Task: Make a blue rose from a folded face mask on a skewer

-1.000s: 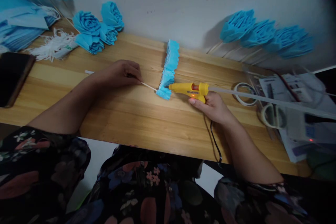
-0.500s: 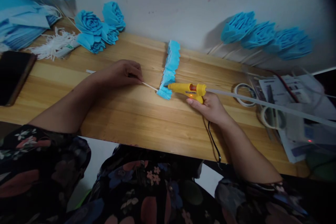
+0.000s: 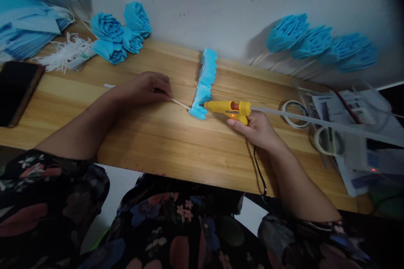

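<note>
My left hand [image 3: 150,88] pinches a thin pale stick [image 3: 181,104], whose far end meets the lower end of a pleated blue strip [image 3: 206,71]. The strip lies lengthwise on the table, running away from me, and its near end is folded over to one side. In my right hand [image 3: 257,128] is a yellow glue gun [image 3: 225,108], its small light glowing orange. The gun's nozzle points left at the strip, close to the folded end; whether it touches cannot be made out. A long translucent glue stick [image 3: 299,117] juts out of its back.
Blue paper-like roses [image 3: 109,29] lie at the back left, near white cords [image 3: 71,52], stacked blue face masks [image 3: 25,25] and a phone [image 3: 19,92]. More blue roses [image 3: 287,33] on stems lean against the wall. Tape rolls [image 3: 296,114] and papers [image 3: 353,180] sit at right.
The glue gun and my right hand have shifted slightly to the right, drawing the nozzle a little away from the strip's left edge. My left hand and the stick stay in place.
</note>
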`<state>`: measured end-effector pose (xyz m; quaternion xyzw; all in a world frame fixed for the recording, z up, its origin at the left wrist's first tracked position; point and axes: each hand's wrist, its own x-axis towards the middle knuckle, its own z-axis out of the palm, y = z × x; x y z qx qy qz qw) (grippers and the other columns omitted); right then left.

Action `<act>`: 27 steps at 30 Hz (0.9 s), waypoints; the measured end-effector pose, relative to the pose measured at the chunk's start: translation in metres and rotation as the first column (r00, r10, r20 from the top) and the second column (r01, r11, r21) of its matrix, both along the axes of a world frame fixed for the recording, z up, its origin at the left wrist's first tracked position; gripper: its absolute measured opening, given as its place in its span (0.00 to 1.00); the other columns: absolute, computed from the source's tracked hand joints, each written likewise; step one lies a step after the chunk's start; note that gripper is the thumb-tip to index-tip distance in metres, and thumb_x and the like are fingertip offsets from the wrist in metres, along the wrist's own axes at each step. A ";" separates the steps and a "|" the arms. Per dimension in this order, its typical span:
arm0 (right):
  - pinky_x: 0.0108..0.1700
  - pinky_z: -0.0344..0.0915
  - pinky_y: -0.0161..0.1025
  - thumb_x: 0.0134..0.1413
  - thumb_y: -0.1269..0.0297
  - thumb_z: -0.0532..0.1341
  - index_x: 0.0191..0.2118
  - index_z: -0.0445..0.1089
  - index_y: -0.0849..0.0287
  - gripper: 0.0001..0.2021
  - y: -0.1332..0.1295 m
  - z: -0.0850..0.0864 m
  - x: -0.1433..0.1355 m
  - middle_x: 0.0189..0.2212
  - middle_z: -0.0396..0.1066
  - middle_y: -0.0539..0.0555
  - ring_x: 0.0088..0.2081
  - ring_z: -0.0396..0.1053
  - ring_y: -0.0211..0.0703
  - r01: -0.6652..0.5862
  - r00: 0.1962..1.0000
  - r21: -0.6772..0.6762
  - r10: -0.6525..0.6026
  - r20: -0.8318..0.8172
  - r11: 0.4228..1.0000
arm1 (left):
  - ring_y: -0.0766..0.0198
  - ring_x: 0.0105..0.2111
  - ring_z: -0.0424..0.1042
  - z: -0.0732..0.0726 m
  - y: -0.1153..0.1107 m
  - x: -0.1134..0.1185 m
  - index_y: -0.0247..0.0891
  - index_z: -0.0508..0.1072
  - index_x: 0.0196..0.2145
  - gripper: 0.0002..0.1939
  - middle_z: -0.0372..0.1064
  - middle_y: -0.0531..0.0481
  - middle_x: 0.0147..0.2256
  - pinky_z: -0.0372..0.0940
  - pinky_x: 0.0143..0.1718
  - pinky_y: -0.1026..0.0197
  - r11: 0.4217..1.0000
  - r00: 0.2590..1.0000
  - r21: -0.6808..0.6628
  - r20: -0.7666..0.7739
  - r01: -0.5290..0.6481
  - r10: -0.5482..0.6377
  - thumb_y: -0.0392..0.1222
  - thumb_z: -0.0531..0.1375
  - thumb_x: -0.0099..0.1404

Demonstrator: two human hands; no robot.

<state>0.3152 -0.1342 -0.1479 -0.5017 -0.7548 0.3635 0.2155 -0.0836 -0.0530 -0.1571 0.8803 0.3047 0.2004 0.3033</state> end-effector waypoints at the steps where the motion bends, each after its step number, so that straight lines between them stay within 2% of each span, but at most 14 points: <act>1: 0.32 0.61 0.41 0.62 0.41 0.67 0.34 0.75 0.55 0.21 0.000 0.000 0.001 0.27 0.70 0.51 0.29 0.64 0.42 0.001 1.000 0.000 -0.001 -0.003 1.000 | 0.59 0.36 0.78 0.000 0.000 0.000 0.39 0.87 0.36 0.28 0.81 0.43 0.36 0.69 0.40 0.61 1.000 1.000 0.002 0.002 0.005 -0.005 0.67 0.63 0.76; 7: 0.33 0.63 0.42 0.64 0.40 0.67 0.35 0.77 0.55 0.21 0.001 -0.004 0.007 0.29 0.74 0.52 0.30 0.66 0.44 -0.021 1.000 0.019 0.021 0.007 1.000 | 0.58 0.36 0.78 -0.002 0.000 -0.001 0.40 0.87 0.37 0.27 0.81 0.43 0.37 0.71 0.42 0.61 1.000 1.000 -0.015 -0.008 -0.019 0.019 0.66 0.64 0.76; 13: 0.35 0.69 0.42 0.65 0.39 0.67 0.39 0.81 0.55 0.22 0.003 0.000 0.012 0.33 0.79 0.55 0.34 0.72 0.48 -0.046 0.999 0.039 0.045 0.009 0.998 | 0.58 0.36 0.78 0.000 -0.001 -0.001 0.39 0.87 0.37 0.27 0.81 0.41 0.37 0.71 0.41 0.60 0.999 0.999 -0.026 -0.031 -0.030 0.029 0.66 0.64 0.76; 27: 0.38 0.72 0.46 0.64 0.37 0.67 0.39 0.79 0.54 0.22 0.005 0.006 0.014 0.34 0.80 0.55 0.35 0.74 0.50 -0.074 0.997 0.018 0.074 0.015 0.997 | 0.56 0.36 0.78 0.001 -0.002 0.000 0.41 0.87 0.36 0.25 0.81 0.42 0.37 0.71 0.41 0.58 0.998 0.999 -0.050 -0.001 -0.040 0.040 0.66 0.66 0.74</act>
